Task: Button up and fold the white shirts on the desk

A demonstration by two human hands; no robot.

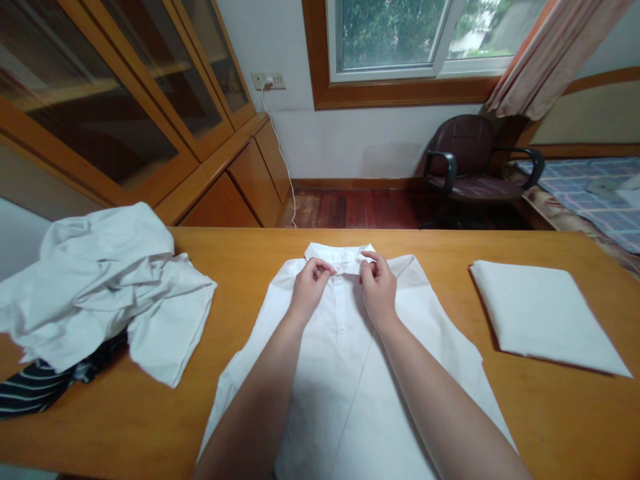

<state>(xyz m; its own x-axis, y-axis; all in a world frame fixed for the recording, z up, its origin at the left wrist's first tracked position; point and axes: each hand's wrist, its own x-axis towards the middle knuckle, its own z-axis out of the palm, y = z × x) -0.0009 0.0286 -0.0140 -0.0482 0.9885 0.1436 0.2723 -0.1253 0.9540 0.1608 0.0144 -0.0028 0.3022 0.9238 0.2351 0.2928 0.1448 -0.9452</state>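
A white button-up shirt [345,373] lies flat, front up, on the wooden table [250,253], with its collar [340,253] toward the far edge. My left hand [310,287] pinches the shirt's front just below the collar, on the left of the button placket. My right hand [377,283] pinches the fabric on the right side of the placket, at the same height. Both hands are closed on the cloth, close together. My forearms lie over the shirt's body.
A loose pile of white clothes [105,280] sits at the table's left, over a dark striped garment [40,387]. A folded white garment [543,313] lies at the right. Beyond the table stand a dark office chair [465,167], wooden cabinets [150,100] and a window.
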